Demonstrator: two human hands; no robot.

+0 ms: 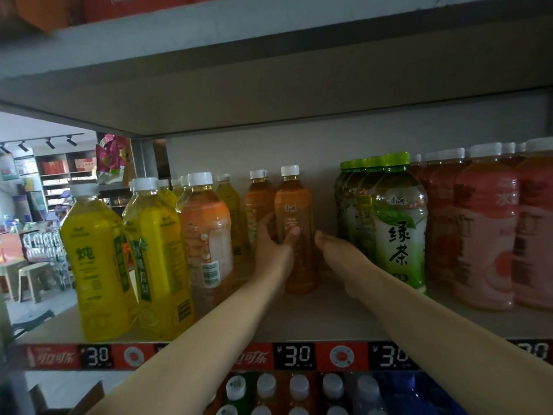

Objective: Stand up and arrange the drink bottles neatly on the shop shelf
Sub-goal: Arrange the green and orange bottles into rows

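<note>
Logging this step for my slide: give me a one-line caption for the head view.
Left hand grips an upright amber bottle mid-shelf; right hand reaches beside it.

price strip [299, 356] red and black, along the shelf's front edge | stools [31, 280] pale, on shop floor far left | track lights [49, 142] on ceiling, upper left | snack bags [112, 158] pink, behind the shelf's left end

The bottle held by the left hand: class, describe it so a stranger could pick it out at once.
On the middle shelf, find the gap left of the green-capped bottles. There stands the amber bottle, white-capped and orange-labelled, gripped by the left hand. Unlike its twin behind, it stands nearer the front.
</note>
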